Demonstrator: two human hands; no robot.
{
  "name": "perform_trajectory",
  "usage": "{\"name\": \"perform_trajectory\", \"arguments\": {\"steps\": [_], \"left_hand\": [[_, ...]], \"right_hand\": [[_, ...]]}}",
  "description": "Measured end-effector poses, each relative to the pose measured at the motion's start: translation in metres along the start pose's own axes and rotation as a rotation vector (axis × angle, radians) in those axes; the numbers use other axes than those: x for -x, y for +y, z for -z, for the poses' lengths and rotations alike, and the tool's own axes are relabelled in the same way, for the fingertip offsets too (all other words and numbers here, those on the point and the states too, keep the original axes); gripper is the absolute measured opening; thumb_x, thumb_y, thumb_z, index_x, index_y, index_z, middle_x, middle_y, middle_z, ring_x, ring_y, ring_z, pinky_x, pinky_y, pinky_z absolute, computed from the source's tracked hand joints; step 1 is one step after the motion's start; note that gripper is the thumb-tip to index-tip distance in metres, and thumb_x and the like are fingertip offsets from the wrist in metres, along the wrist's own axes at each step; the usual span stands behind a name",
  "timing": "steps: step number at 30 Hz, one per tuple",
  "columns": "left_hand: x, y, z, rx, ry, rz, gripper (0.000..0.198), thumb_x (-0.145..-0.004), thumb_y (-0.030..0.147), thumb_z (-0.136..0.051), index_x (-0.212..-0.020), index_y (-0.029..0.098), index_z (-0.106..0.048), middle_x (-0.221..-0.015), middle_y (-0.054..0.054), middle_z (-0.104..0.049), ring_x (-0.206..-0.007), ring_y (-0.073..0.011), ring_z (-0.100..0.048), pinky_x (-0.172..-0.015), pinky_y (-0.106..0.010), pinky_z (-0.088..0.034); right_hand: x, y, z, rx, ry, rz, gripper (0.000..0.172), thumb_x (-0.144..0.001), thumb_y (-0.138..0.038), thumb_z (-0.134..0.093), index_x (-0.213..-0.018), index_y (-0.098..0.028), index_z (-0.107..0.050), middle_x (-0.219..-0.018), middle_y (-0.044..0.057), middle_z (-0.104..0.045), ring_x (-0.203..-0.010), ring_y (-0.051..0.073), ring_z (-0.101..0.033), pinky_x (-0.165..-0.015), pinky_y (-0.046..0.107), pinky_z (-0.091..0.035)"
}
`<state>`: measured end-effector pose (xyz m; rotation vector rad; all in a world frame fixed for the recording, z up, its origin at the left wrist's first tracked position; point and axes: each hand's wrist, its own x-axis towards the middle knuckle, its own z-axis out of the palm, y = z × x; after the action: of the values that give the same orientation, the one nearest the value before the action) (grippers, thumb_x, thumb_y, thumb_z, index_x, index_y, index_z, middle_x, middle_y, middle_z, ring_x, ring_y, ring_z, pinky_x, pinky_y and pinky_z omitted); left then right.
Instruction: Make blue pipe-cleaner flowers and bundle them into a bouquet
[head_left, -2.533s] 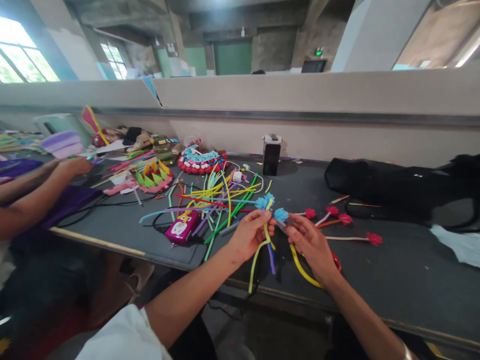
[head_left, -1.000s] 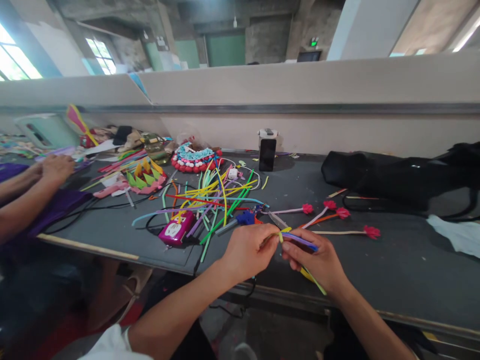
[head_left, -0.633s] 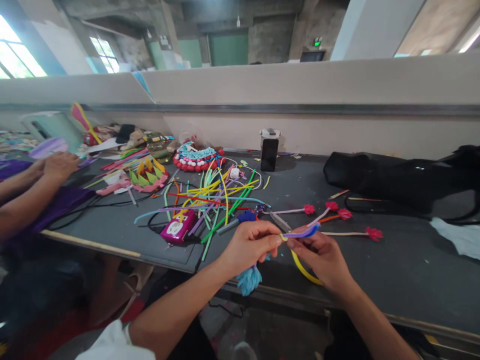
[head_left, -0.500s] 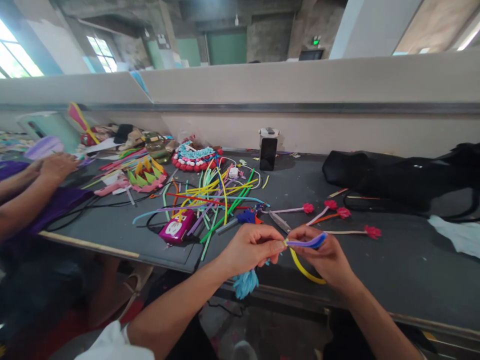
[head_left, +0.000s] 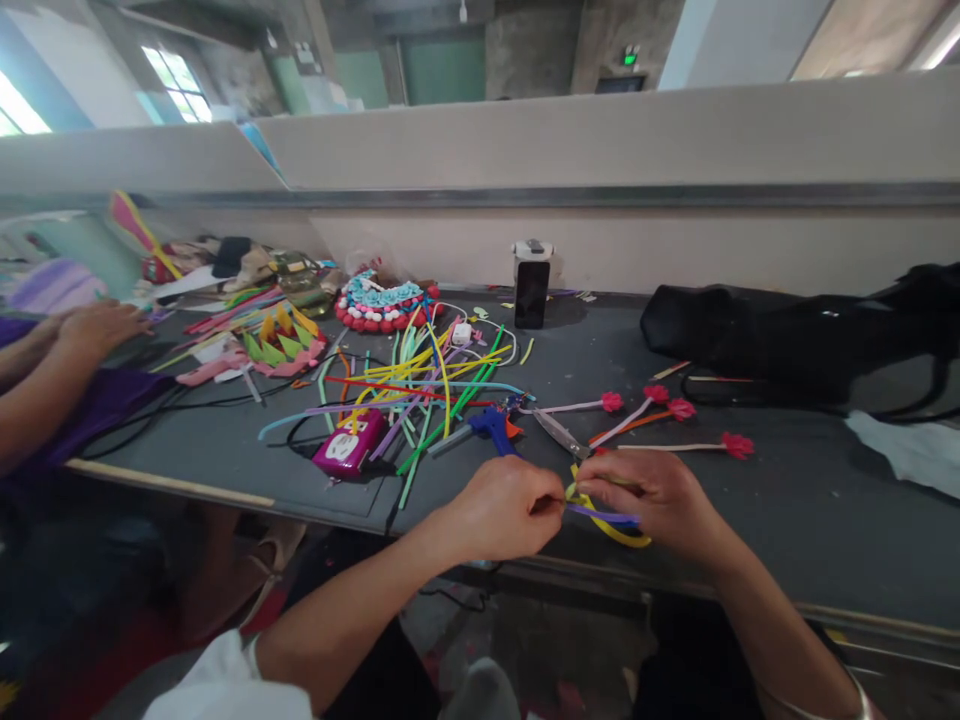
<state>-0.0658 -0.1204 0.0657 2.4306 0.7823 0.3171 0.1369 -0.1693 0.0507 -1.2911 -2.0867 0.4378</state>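
My left hand is closed, its fingertips pinching the end of a purple pipe cleaner bundle. My right hand is closed too, thumb and fingers on a pale yellow strip at the spot where the hands meet. The purple stems run to the right beneath my right hand, and their far end is hidden. Below them a curved yellow pipe cleaner lies at the table's edge. Just beyond the hands are metal pliers and a blue glue gun with an orange part.
Loose coloured pipe cleaners spread across the middle, beside a magenta box. Several pink flowers on stems lie right. A phone stands at the back, a black bag to its right. Another person's hands work at left.
My hands have turned and lowered slightly; my right hand now pinches the pale yellow strip. The light-blue tassel under my left hand has gone out of sight. More of the glue gun shows.
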Motion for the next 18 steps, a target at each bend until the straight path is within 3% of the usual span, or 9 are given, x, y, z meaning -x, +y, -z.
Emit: {"name": "perform_trajectory", "arguments": {"steps": [5,10,14,18], "left_hand": [[0.0,0.001,-0.009,-0.258,0.04,-0.011,0.02,-0.082,0.023,-0.046,-0.079,0.018,-0.065,-0.071,-0.005,-0.068,-0.063,-0.017,-0.061,-0.055,-0.025,-0.034],[-0.004,-0.003,-0.015,-0.183,0.13,0.018,0.019,-0.083,0.022,-0.045,-0.079,0.017,-0.063,-0.07,-0.004,-0.066,-0.064,-0.016,-0.06,-0.057,-0.025,-0.035],[-0.007,-0.007,-0.017,0.059,0.236,0.083,0.018,-0.082,0.022,-0.047,-0.071,0.016,-0.061,-0.059,0.001,-0.055,-0.055,-0.0104,-0.048,-0.054,-0.023,-0.03],[-0.009,-0.007,-0.014,0.66,0.249,0.227,0.019,-0.08,0.028,-0.051,-0.07,0.014,-0.058,-0.052,0.006,-0.042,-0.047,-0.0062,-0.034,-0.046,-0.02,-0.023]], "right_hand": [[0.007,-0.003,0.004,0.097,0.049,0.071,0.02,-0.093,-0.031,-0.053,-0.087,-0.021,-0.069,-0.071,-0.001,-0.07,-0.06,0.01,-0.062,-0.06,0.02,-0.041],[0.018,-0.004,-0.003,0.276,0.171,0.172,0.012,-0.09,-0.022,-0.058,-0.094,-0.02,-0.069,-0.084,0.001,-0.075,-0.072,0.012,-0.069,-0.07,0.021,-0.046],[0.024,-0.011,-0.018,0.371,0.263,0.211,0.014,-0.088,-0.017,-0.058,-0.096,-0.018,-0.069,-0.086,0.003,-0.075,-0.071,0.014,-0.07,-0.07,0.022,-0.048],[0.027,-0.015,-0.031,0.261,0.329,0.104,0.015,-0.088,-0.017,-0.056,-0.094,-0.017,-0.07,-0.079,0.003,-0.075,-0.066,0.014,-0.069,-0.065,0.022,-0.049]]}}
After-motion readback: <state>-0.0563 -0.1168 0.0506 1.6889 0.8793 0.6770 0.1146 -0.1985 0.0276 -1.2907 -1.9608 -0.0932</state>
